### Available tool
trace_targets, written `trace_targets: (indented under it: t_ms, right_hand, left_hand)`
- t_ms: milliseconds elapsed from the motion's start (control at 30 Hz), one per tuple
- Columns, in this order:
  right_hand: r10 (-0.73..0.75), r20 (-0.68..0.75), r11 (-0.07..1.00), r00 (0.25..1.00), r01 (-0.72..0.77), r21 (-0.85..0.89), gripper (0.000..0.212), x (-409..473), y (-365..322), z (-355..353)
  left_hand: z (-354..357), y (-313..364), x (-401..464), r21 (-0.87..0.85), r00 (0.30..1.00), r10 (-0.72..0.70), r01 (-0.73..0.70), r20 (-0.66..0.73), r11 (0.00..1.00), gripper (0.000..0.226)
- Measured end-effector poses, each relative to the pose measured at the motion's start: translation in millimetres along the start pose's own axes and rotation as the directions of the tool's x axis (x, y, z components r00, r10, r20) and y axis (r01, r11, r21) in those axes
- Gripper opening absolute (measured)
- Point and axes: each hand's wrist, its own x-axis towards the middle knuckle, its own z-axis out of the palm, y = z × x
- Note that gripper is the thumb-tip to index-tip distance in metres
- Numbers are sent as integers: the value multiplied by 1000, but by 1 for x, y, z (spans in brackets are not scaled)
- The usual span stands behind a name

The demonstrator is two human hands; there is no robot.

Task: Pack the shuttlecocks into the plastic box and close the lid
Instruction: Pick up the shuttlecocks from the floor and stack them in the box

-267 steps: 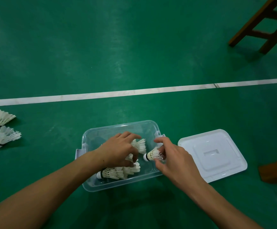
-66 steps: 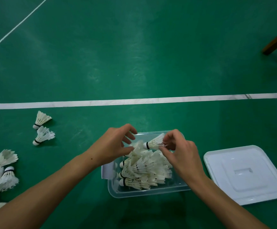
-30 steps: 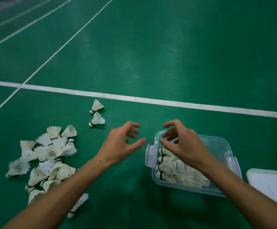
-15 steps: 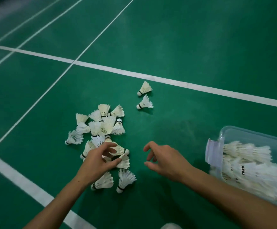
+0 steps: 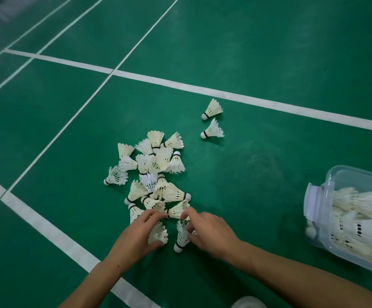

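A loose pile of several white feather shuttlecocks (image 5: 154, 165) lies on the green court floor. Both hands work at its near end. My left hand (image 5: 139, 235) curls its fingers and thumb round one shuttlecock (image 5: 158, 234). My right hand (image 5: 209, 232) closes finger and thumb on another shuttlecock (image 5: 181, 237), and its forefinger touches a third (image 5: 177, 211). The clear plastic box (image 5: 358, 177) stands at the right edge, open and stacked with shuttlecocks (image 5: 358, 221). Its lid is out of view.
Two separate shuttlecocks (image 5: 212, 107) (image 5: 212, 130) lie beyond the pile, toward the white court line (image 5: 225, 92). More white lines cross the floor at the left. A white rounded thing (image 5: 248, 304) shows at the bottom edge.
The view has swung from the box to the pile at its left. Both hands left the box, reached the pile's near end and closed on shuttlecocks.
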Motion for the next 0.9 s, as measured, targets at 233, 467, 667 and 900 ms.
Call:
trace_targets:
  t_ms: [233,467,667,900]
  right_hand:
    - [19,-22,998,1000,-17,64,42,-6,5,-9]
    - [57,-86,993,995,-48,110,36,-33,20,-30]
    - [65,-148,990,987,-45,135,36,-56,34,-46]
    - [129,-391,945,912,6,326,35,-113,48,-89]
  left_hand:
    - [-7,22,19,-13,1000,-16,16,-25,1000,87]
    - [-5,55,58,175,986,-15,-14,165,984,83]
    - [-8,57,67,179,979,-70,36,189,983,60]
    - [-40,110,59,-39,999,32,-31,25,999,67]
